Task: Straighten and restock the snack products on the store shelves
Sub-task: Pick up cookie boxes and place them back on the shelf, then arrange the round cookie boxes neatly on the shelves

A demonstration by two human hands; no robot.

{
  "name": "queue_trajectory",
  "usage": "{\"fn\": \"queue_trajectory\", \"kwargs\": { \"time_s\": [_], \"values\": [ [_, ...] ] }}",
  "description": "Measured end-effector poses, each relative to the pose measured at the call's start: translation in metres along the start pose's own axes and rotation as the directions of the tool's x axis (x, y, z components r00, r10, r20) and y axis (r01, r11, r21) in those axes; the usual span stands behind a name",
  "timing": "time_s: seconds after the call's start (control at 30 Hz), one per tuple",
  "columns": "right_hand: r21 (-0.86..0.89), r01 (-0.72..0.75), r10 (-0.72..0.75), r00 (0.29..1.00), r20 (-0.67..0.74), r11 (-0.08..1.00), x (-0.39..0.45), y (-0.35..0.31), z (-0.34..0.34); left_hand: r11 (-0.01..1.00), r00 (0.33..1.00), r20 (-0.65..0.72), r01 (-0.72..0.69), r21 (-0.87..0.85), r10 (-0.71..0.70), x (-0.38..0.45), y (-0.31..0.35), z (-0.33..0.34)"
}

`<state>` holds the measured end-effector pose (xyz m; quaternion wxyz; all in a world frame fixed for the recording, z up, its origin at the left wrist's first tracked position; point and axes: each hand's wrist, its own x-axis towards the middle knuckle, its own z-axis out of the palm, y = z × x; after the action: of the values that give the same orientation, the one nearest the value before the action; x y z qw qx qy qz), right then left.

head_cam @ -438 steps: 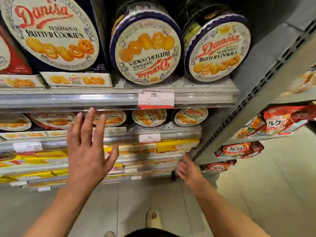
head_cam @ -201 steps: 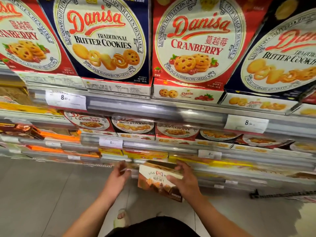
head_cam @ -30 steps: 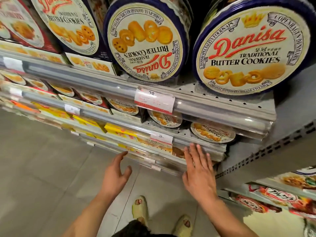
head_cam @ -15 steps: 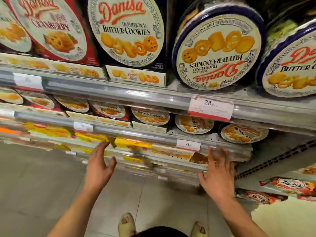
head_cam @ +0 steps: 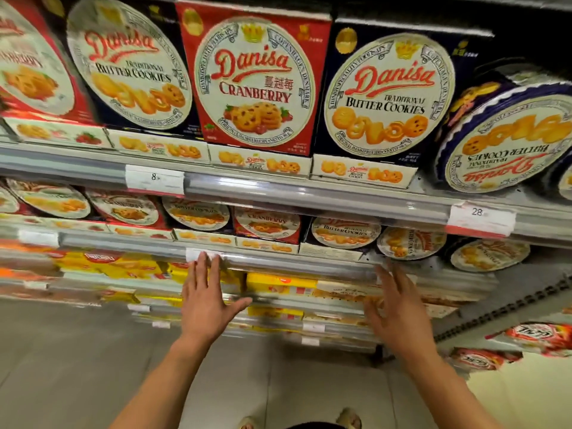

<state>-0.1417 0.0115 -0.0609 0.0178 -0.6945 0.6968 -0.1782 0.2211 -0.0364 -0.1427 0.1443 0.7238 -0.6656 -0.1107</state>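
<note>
Before the cookie shelves point(head_cam: 309, 196), left hand point(head_cam: 205, 301) and right hand point(head_cam: 394, 311) spread flat.

Red and navy cardboard Danisa cookie boxes point(head_cam: 253, 85) stand upright in a row on the grey shelf point(head_cam: 309, 196), beside a round blue tin point(head_cam: 507, 144) turned upside down.

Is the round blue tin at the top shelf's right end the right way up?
No. The round blue tin is turned upside down: its Danisa lettering reads inverted.

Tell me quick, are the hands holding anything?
Left hand: open, fingers straight, holding nothing.
Right hand: open, fingers spread, holding nothing.
</note>
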Motion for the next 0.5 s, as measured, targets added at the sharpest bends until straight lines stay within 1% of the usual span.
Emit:
{"fn": "queue_trajectory", "kwargs": {
  "time_s": [0.07, 0.13, 0.23, 0.3, 0.37, 0.43, 0.5],
  "values": [
    [-0.008, 0.166, -0.167, 0.985, -0.04, 0.986, 0.011, -0.039, -0.011, 1.0, 1.0, 0.009, 0.001, 0.011, -0.001, -0.001, -0.004, 0.002],
    [-0.061, 0.297, -0.3, 0.952, -0.054, 0.953, 0.023, -0.076, -0.023, 1.0, 1.0, 0.008, -0.006, 0.028, 0.006, -0.001, -0.006, 0.002],
    [-0.175, 0.373, -0.388, 0.92, -0.055, 0.911, 0.046, -0.123, -0.03, 1.0, 1.0, 0.02, -0.011, 0.03, 0.011, 0.0, -0.009, 0.003],
    [-0.238, 0.359, -0.384, 0.92, -0.071, 0.903, 0.063, -0.144, -0.028, 0.999, 1.0, 0.021, -0.017, 0.039, 0.017, 0.0, -0.01, 0.003],
    [-0.295, 0.298, -0.332, 0.94, -0.074, 0.908, 0.077, -0.159, -0.024, 0.999, 1.0, 0.021, -0.015, 0.052, 0.014, 0.0, -0.011, 0.003],
    [-0.323, 0.248, -0.273, 0.961, -0.035, 0.913, 0.088, -0.168, -0.022, 0.998, 0.999, 0.03, -0.015, 0.059, 0.013, 0.0, -0.011, 0.002],
    [-0.349, 0.232, -0.239, 0.971, 0.024, 0.908, 0.095, -0.173, -0.02, 0.998, 0.999, 0.041, -0.019, 0.067, 0.017, 0.001, -0.012, 0.001]
  ]
}}
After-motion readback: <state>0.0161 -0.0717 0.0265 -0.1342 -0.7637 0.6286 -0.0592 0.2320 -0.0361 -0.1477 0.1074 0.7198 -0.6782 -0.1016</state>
